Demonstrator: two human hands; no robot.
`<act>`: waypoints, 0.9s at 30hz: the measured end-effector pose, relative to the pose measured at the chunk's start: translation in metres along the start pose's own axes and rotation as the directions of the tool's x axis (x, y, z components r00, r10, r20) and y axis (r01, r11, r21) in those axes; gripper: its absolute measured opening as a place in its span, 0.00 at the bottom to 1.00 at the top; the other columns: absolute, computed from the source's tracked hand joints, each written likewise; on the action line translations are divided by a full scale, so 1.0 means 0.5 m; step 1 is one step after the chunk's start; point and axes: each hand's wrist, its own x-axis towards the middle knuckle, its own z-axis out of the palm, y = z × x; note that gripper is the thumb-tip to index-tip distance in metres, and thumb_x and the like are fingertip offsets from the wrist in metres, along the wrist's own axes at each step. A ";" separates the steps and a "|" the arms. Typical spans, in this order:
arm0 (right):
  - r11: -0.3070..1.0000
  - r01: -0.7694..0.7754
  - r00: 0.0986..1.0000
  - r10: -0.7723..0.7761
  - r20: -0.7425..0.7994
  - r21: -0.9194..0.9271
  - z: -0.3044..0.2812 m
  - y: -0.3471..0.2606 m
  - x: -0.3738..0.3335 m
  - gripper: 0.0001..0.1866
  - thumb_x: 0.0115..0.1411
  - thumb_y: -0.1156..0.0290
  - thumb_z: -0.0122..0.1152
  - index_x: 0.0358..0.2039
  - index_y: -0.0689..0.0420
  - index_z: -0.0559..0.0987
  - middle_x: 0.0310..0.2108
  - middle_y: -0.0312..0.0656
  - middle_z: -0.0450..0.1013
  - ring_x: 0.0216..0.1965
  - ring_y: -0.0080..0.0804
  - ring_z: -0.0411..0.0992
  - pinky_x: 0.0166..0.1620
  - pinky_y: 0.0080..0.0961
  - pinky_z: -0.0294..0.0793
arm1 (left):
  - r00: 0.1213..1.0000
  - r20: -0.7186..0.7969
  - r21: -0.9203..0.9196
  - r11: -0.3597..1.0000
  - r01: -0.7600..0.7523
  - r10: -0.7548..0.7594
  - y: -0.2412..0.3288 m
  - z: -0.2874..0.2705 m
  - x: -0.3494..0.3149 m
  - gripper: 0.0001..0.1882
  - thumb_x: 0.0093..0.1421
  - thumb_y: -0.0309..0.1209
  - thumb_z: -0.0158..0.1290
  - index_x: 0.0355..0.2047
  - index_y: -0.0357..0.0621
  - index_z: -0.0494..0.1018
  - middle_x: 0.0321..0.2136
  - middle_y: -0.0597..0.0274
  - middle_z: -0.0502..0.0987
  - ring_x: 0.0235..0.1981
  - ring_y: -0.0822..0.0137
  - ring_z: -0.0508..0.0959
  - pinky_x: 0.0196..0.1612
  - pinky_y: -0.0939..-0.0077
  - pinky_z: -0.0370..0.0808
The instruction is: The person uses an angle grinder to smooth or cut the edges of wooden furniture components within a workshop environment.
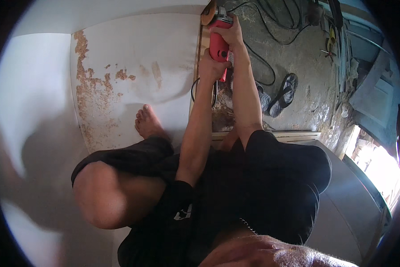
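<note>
Gripping a red angle grinder (218, 42) (likely heavy, rigid) along a white board's edge (195, 66): left hand (212, 67) at the rear, right hand (232, 33) clasping the head.

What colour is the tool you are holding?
The power tool is red, clearest in the head view, held by both hands.

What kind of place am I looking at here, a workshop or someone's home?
Most likely a rough woodworking site. Both hands grip a red angle grinder at the edge of a white board strewn with sawdust; power cables trail across a dusty concrete floor beside it.
</note>
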 end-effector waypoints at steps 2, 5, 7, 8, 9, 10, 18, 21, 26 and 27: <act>1.000 -0.010 1.000 0.010 0.000 -0.006 0.001 -0.005 0.003 0.50 0.36 0.74 0.83 0.60 0.57 0.65 0.43 0.48 0.76 0.38 0.36 0.78 0.37 0.36 0.85 | 1.000 0.005 -0.008 1.000 0.001 -0.001 0.000 -0.002 0.003 0.45 0.34 0.44 0.71 0.53 0.38 0.70 0.44 0.45 0.81 0.45 0.47 0.82 0.49 0.57 0.79; 0.999 0.002 1.000 -0.003 -0.016 -0.054 0.005 -0.003 0.005 0.50 0.34 0.72 0.83 0.59 0.57 0.65 0.43 0.48 0.76 0.39 0.37 0.78 0.39 0.37 0.84 | 1.000 -0.004 -0.026 1.000 -0.013 0.013 -0.005 -0.004 0.004 0.45 0.33 0.45 0.71 0.52 0.39 0.69 0.43 0.42 0.81 0.45 0.43 0.82 0.48 0.54 0.79; 0.997 0.037 0.999 -0.039 -0.015 -0.068 0.010 0.006 0.007 0.49 0.35 0.73 0.84 0.59 0.56 0.65 0.43 0.48 0.76 0.39 0.37 0.78 0.38 0.36 0.84 | 0.999 -0.008 -0.057 0.998 -0.032 0.031 -0.010 -0.005 0.003 0.45 0.33 0.45 0.71 0.52 0.38 0.69 0.43 0.41 0.81 0.44 0.43 0.81 0.48 0.54 0.79; 0.996 0.064 0.998 -0.065 -0.018 -0.067 0.003 0.019 0.014 0.49 0.37 0.74 0.84 0.60 0.56 0.65 0.42 0.48 0.77 0.38 0.36 0.78 0.37 0.35 0.84 | 0.999 -0.003 -0.045 0.998 -0.032 0.032 -0.002 0.002 -0.002 0.46 0.33 0.45 0.71 0.52 0.38 0.68 0.43 0.41 0.81 0.44 0.43 0.82 0.48 0.54 0.79; 0.994 0.090 0.996 -0.091 -0.021 -0.066 -0.008 0.032 0.020 0.48 0.38 0.74 0.83 0.60 0.56 0.65 0.42 0.48 0.77 0.38 0.36 0.78 0.36 0.34 0.84 | 0.999 0.002 -0.033 0.999 -0.032 0.033 0.005 0.008 -0.007 0.46 0.33 0.45 0.71 0.52 0.38 0.68 0.43 0.41 0.80 0.44 0.43 0.82 0.48 0.54 0.79; 0.996 0.063 0.998 -0.065 -0.028 -0.056 -0.025 0.046 0.024 0.49 0.37 0.73 0.84 0.59 0.56 0.66 0.43 0.48 0.77 0.39 0.37 0.78 0.38 0.35 0.84 | 0.999 0.007 -0.022 0.999 -0.034 0.034 0.013 0.016 -0.012 0.46 0.33 0.45 0.71 0.52 0.38 0.68 0.43 0.41 0.80 0.44 0.43 0.82 0.48 0.54 0.79; 0.998 0.044 0.999 -0.045 0.013 0.046 -0.005 0.045 0.005 0.50 0.33 0.72 0.84 0.58 0.59 0.67 0.47 0.48 0.75 0.43 0.38 0.77 0.43 0.36 0.83 | 1.000 0.003 -0.037 0.999 -0.016 0.016 -0.011 0.006 -0.021 0.46 0.32 0.44 0.72 0.52 0.38 0.68 0.43 0.43 0.81 0.44 0.44 0.82 0.48 0.54 0.79; 0.996 0.081 0.997 -0.081 -0.009 0.021 0.001 0.049 -0.003 0.48 0.37 0.75 0.83 0.59 0.56 0.66 0.42 0.46 0.77 0.38 0.35 0.78 0.37 0.35 0.85 | 1.000 0.010 -0.012 1.000 -0.004 0.004 -0.009 -0.001 -0.028 0.46 0.32 0.45 0.72 0.52 0.38 0.68 0.43 0.43 0.81 0.44 0.44 0.82 0.48 0.54 0.79; 0.987 0.118 0.992 -0.122 -0.030 -0.107 0.002 0.044 -0.008 0.49 0.37 0.74 0.83 0.60 0.56 0.65 0.41 0.46 0.77 0.37 0.35 0.78 0.36 0.35 0.85 | 1.000 -0.010 0.011 1.000 -0.014 0.014 -0.011 -0.002 -0.035 0.44 0.34 0.46 0.72 0.51 0.39 0.72 0.44 0.48 0.82 0.45 0.50 0.82 0.49 0.58 0.78; 0.983 0.134 0.990 -0.139 -0.032 -0.128 0.000 0.044 -0.006 0.49 0.38 0.74 0.83 0.60 0.57 0.65 0.41 0.47 0.77 0.37 0.36 0.78 0.36 0.35 0.84 | 1.000 -0.008 0.040 0.999 -0.012 0.012 -0.007 -0.001 -0.033 0.44 0.34 0.46 0.72 0.51 0.39 0.72 0.43 0.48 0.82 0.45 0.50 0.82 0.49 0.58 0.79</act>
